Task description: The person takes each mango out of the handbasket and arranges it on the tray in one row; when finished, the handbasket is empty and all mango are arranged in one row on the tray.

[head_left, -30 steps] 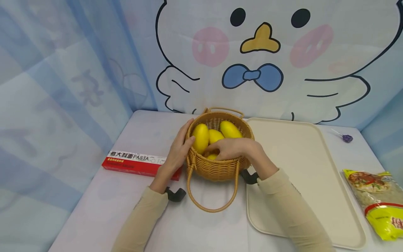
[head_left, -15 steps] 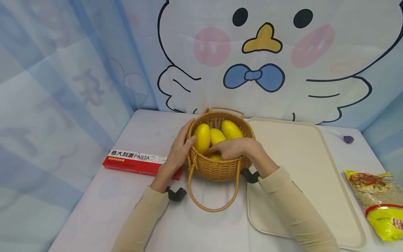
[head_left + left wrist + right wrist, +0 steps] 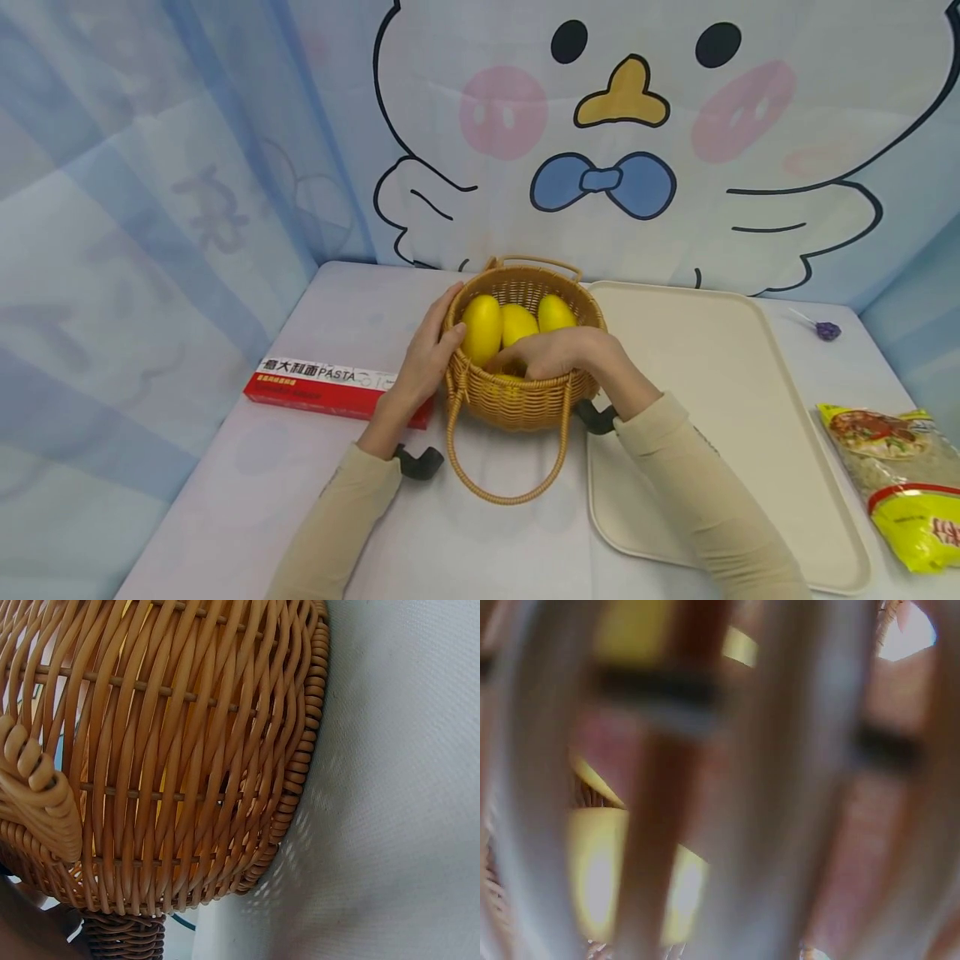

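Observation:
In the head view, a woven wicker basket (image 3: pixel 517 408) stands on the table with several yellow mangoes (image 3: pixel 482 327) inside. My left hand (image 3: pixel 429 354) holds the basket's left side, thumb at the rim and fingers along the outer wall. My right hand (image 3: pixel 555 353) reaches over the front right rim, its fingers bent down around a mango low at the front; the fingertips are hidden. The basket's weave (image 3: pixel 187 750) fills much of the left wrist view. Through blurred strands in the right wrist view, a yellow mango (image 3: pixel 596 870) shows beside my fingers.
A red and white pasta box (image 3: pixel 322 390) lies left of the basket. On the right are a beige tray (image 3: pixel 720 417), a purple lollipop (image 3: pixel 827 331) and a yellow food bag (image 3: pixel 896 479). One basket handle (image 3: pixel 510 502) hangs toward the front; a curtain stands behind.
Inside the basket, the back right mango has shifted and now stands more upright. Less of the front mango shows beneath my right hand, which dips slightly deeper. My left hand stays put.

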The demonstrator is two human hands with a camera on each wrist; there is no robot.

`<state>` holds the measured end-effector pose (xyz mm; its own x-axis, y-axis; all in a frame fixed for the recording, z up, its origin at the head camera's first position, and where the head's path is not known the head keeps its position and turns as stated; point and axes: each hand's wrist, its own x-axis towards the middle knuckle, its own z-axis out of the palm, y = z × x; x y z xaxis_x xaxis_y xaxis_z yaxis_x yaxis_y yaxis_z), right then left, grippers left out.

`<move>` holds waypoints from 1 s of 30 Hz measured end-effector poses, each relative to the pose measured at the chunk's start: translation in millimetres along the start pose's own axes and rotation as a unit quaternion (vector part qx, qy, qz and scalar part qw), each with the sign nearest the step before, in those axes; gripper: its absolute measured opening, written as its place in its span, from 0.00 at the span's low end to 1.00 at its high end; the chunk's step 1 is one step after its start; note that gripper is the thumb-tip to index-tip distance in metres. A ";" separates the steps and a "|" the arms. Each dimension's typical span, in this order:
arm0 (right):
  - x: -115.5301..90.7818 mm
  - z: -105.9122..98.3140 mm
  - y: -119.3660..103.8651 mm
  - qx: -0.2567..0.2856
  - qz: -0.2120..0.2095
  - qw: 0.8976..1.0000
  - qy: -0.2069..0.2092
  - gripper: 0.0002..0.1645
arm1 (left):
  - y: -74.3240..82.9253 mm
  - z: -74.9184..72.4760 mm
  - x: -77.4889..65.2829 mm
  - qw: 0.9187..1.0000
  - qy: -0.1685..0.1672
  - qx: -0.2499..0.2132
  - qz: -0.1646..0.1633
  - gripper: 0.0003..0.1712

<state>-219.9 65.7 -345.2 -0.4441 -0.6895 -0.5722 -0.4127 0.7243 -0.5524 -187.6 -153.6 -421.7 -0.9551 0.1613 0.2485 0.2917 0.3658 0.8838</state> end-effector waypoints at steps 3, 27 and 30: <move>0.6 -0.5 0.5 0.015 0.003 1.000 -0.016 0.36 | 10.0 -2.6 -2.1 1.000 -0.004 0.001 -0.005 0.35; -21.5 -3.4 -1.5 -0.043 -0.012 0.985 0.164 0.40 | 43.6 -7.0 -12.2 1.000 -0.007 0.001 -0.004 0.35; -27.5 -5.2 2.1 -0.043 -0.022 0.978 0.204 0.42 | 42.1 -7.1 -12.2 1.000 -0.005 0.001 -0.002 0.34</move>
<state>-212.7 86.3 -327.5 -0.6976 -0.6713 -0.2504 -0.4953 0.7044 -0.5085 -164.0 -146.7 -384.6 -0.9558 0.1681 0.2411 0.2878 0.3686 0.8839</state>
